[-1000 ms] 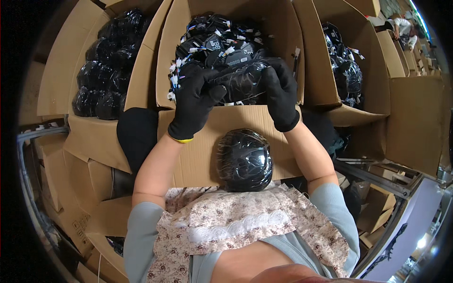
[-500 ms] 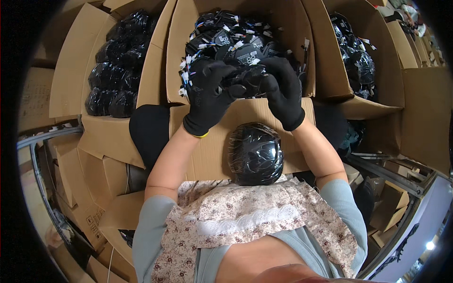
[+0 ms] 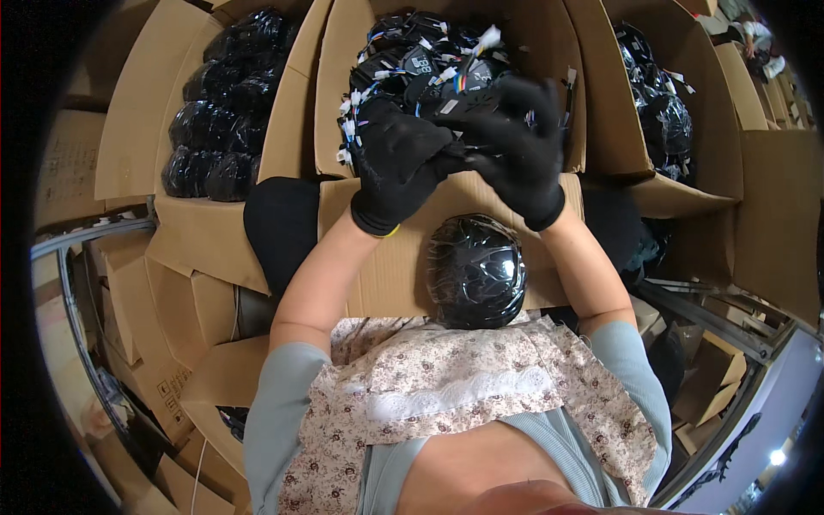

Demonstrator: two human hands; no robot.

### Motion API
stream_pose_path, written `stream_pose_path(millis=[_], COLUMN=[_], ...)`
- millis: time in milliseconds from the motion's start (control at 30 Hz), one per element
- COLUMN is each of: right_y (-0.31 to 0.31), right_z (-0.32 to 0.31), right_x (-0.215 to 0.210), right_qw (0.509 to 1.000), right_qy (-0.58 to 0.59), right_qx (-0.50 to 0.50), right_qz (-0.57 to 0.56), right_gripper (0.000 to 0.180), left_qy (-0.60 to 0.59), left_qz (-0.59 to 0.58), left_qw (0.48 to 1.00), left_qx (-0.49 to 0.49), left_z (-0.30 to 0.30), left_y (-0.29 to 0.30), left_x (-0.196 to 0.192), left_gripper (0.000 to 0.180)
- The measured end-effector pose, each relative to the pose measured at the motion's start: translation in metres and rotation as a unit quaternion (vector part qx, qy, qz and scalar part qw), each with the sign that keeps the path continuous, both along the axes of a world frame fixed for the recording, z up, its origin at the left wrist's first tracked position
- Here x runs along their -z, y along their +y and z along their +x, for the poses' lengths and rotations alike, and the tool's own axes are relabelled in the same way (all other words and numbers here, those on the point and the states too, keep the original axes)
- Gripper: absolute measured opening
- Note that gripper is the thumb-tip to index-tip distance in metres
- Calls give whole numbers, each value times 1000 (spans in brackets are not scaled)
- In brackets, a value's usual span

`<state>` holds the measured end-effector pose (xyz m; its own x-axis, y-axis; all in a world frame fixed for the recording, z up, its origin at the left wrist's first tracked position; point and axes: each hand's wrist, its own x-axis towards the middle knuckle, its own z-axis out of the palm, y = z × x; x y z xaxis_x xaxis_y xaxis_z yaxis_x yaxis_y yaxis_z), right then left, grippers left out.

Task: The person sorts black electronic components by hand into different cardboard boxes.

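Both of my hands wear black gloves and are raised over the near edge of the middle carton. My left hand is closed on a black display unit, whose back seems to face up. A ribbon of coloured wires with a white plug appears to rise from that unit. My right hand is at the unit's right side; motion smears its fingers, and their grip cannot be made out. Below my hands, a rounded black bundle wrapped in clear film rests on the cardboard flap by my lap.
Loose black display units with wires and white plugs fill the middle carton. Film-wrapped black bundles lie stacked in the left carton. More wrapped black items sit in the right carton. Metal rails run along the sides.
The coloured wires and white plug now stand up above my hands. My right hand has moved quickly and is blurred; my left hand has turned slightly inward. The whole view has shifted a little.
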<state>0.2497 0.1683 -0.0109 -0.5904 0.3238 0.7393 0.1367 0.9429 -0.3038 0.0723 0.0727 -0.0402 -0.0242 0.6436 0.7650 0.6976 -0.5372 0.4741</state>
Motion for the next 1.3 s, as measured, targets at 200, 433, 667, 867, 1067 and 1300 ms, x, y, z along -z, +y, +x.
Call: stream_pose_path(millis=[200, 433, 667, 867, 1067, 1300], right_y=[13, 4, -6, -3, -17, -20], right_z=[2, -12, -5, -8, -9, -5], right_x=[36, 34, 27, 53, 51, 43], right_qw=[848, 745, 812, 899, 860, 855], right_qy=[215, 238, 201, 128, 144, 123], right_qx=[-105, -112, -56, -61, -91, -19], right_qz=[-472, -613, -546, -414, -481, -503], right_gripper=[76, 53, 42, 31, 24, 20], left_qy=[-392, -336, -354, -255, -240, -350], left_qz=[-54, -216, -99, -183, -194, -256], left_qw=[919, 916, 930, 949, 951, 894], left_qx=[-6, -44, 12, -13, -10, 111], left_z=[15, -2, 0, -20, -28, -25], left_y=[-10, -1, 23, 19, 19, 22], left_x=[-2, 27, -5, 11, 45, 45], left_gripper=[30, 49, 48, 42, 40, 32])
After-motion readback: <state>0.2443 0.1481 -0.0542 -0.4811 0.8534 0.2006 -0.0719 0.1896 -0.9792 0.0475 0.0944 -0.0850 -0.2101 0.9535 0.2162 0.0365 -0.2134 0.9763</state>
